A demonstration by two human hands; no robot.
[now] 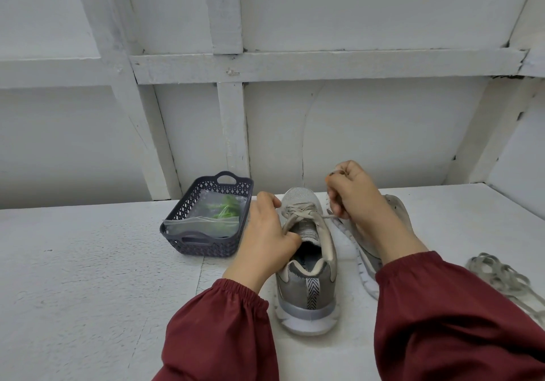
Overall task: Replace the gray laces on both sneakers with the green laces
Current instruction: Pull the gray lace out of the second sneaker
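Person in loose dark-red long sleeves, left sleeve (218,336) and right sleeve (442,307) both plain soft cloth with faint folds, each ending in a gathered elastic cuff (237,290) at the wrist, left hand (265,233) and right hand (356,201) bare beyond.

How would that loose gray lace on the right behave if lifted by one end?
The loose gray lace would probably hang limp, since it lies in slack loops on the table. It looks flat and thin, so likely very light. Pushed, it would likely bunch rather than slide whole.
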